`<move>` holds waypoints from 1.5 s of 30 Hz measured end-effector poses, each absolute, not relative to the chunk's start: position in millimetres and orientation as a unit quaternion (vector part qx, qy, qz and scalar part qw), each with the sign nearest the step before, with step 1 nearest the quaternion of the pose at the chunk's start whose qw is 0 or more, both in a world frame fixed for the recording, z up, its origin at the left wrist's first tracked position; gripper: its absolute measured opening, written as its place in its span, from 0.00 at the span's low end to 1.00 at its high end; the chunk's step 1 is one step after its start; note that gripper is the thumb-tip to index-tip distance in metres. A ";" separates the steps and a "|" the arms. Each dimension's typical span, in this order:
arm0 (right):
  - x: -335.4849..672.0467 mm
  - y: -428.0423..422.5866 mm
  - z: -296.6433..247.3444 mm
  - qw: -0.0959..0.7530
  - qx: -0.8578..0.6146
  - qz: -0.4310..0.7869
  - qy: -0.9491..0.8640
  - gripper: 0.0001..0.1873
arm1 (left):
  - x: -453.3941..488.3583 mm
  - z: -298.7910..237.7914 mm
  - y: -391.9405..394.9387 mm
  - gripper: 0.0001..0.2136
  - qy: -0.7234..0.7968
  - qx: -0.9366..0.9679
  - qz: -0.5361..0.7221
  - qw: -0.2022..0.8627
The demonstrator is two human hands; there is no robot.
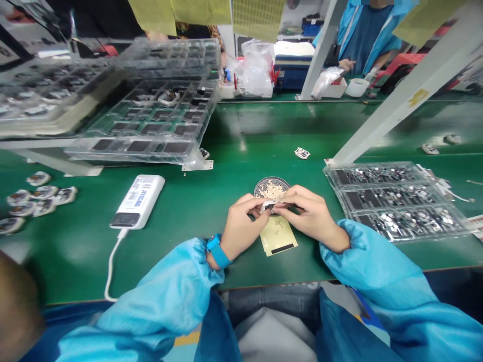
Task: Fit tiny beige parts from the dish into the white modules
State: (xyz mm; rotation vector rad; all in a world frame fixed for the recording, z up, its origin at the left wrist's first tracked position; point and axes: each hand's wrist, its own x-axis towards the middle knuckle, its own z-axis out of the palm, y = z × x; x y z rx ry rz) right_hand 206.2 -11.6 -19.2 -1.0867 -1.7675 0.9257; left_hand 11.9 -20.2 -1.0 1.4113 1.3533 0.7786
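Note:
My left hand (243,218), with a blue band at its wrist, is closed on a small white device housing (267,205) with a black part in it. At the housing's right edge, my right hand (311,213) is pinched shut. A thin dark sliver shows by its fingers, too small to name. Just behind the hands, a round dark dish (258,185) holds many small pale pieces. A yellow paper (278,241) lies below the hands, bearing a black strip and a few tiny bits.
Left stand a white power bank (138,201) with cable and several white housings (44,192). Clear trays (141,146) rest on a raised shelf. Right lies a parts tray (396,193) beside a slanted post (381,110). One housing (302,153) sits farther back. A co-worker (372,37) is opposite.

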 end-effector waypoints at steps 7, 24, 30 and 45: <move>207.6 -15.7 -26.6 0.402 -0.437 0.352 -0.724 0.07 | 12.6 -1.5 -21.0 0.10 0.555 0.613 0.309 0.470; 223.1 1.9 -36.9 0.334 -0.543 0.362 -0.680 0.07 | 21.6 -66.8 169.8 0.23 0.636 0.744 0.036 0.201; 223.2 3.7 -36.3 0.360 -0.542 0.372 -0.662 0.05 | 115.4 -95.1 170.5 0.33 0.538 0.808 -0.012 0.240; 228.7 7.4 -24.7 0.367 -0.558 0.400 -0.628 0.16 | 36.0 -78.0 151.9 0.15 0.573 0.784 0.032 0.239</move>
